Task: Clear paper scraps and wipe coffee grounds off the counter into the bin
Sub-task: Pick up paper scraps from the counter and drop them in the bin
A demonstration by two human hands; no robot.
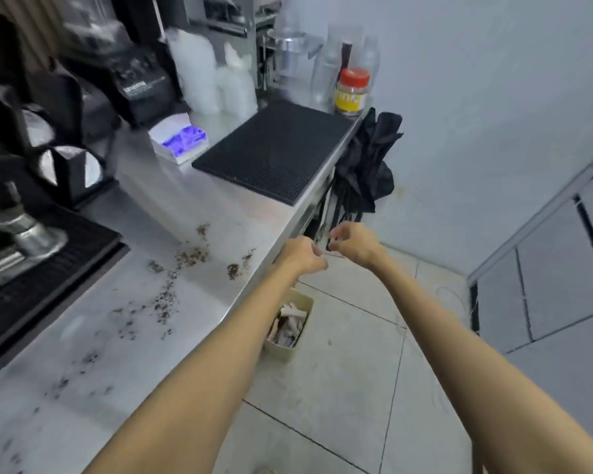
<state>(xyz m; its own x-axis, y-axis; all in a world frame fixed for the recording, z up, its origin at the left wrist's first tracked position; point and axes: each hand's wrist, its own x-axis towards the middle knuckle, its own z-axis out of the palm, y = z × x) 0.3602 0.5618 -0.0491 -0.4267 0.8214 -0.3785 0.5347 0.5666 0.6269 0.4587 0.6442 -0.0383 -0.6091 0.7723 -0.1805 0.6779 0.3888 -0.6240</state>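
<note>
- Head view: both arms are stretched out past the counter (199, 206) edge, over the floor.
- Left hand (302, 256) is curled loosely at the counter's lip; something thin and pale may be pinched between the two hands, but blur hides it. Grip cannot be told.
- Right hand (353, 242) is held just beside the left, fingers bent as if pinching; whether anything is grasped cannot be told either.
- Bin (303, 304) is seen on the floor, directly below the counter edge and under the left forearm. Paper scraps (290, 325) are already lying inside it.
- No paper scraps are made out on the counter, so that part is judged done or nearly so.
- Coffee grounds (192, 256) are scattered across the steel top, from near the edge back toward the nearer black drip mat (48, 289), with more specks trailing to the lower left.
- No cloth is spotted in either hand; a dark fabric (363, 165) is hung at the counter's end.
- Wiping is judged not yet begun: roughly half the task is left.
</note>
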